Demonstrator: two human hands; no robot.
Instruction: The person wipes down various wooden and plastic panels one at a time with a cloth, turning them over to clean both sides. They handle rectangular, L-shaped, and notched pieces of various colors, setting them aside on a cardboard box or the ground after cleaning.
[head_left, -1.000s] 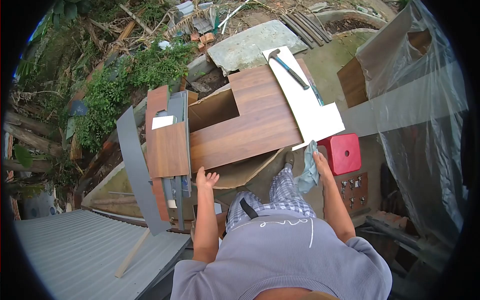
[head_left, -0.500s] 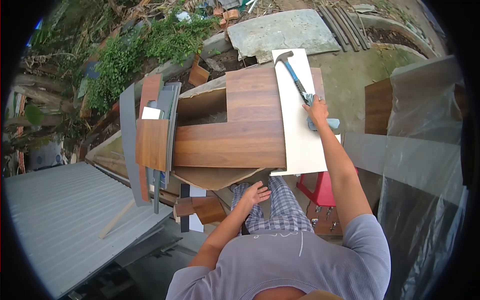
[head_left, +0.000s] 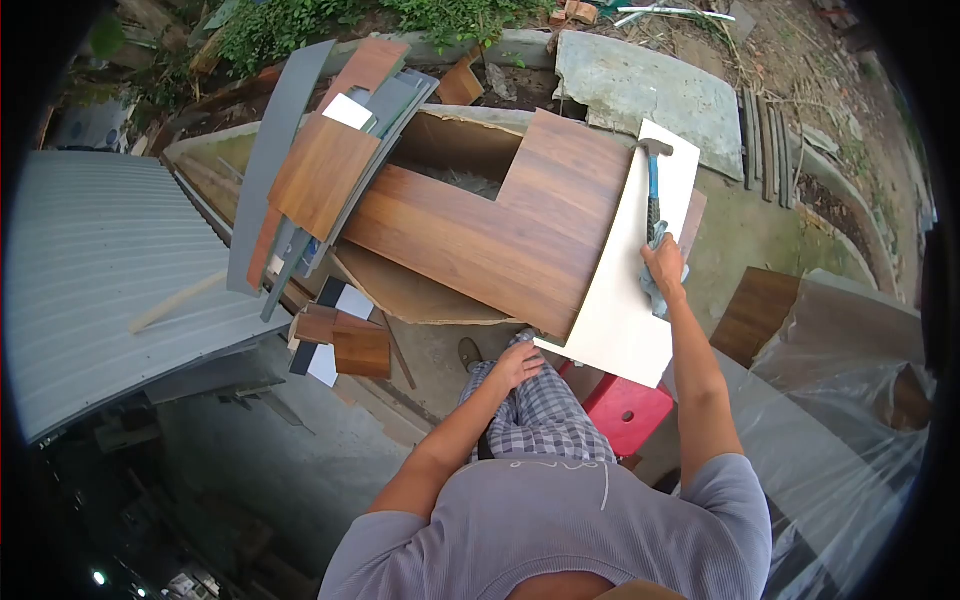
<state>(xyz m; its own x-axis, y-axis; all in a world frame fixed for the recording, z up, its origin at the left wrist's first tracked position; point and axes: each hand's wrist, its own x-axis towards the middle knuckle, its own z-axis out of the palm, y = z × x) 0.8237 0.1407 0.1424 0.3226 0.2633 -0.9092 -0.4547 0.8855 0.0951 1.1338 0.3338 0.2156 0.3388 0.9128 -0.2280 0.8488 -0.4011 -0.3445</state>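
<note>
My right hand (head_left: 663, 265) is closed on a crumpled grey-blue cloth (head_left: 656, 292), pressed to a long white board (head_left: 625, 315). Just beyond it lies a claw hammer (head_left: 654, 180) with a blue and black handle, its handle end close to the cloth and partly covered. My left hand (head_left: 518, 364) hangs over my checked trousers, fingers loosely extended and holding nothing, near the board's front corner. Under the white board are wood-grain panels (head_left: 480, 240) laid over an open cardboard box (head_left: 420, 290).
A stack of grey and brown panels (head_left: 325, 170) leans at the box's left. Small board offcuts (head_left: 360, 352) lie below it. A red plastic stool (head_left: 628, 415) stands by my right leg. Plastic-wrapped boards (head_left: 830, 370) are at the right, a concrete slab (head_left: 650, 95) beyond.
The view has swung, so the panels appear tilted and shifted right. My left hand has turned from palm up to back up. The right hand stays closed by the hammer's handle end.
</note>
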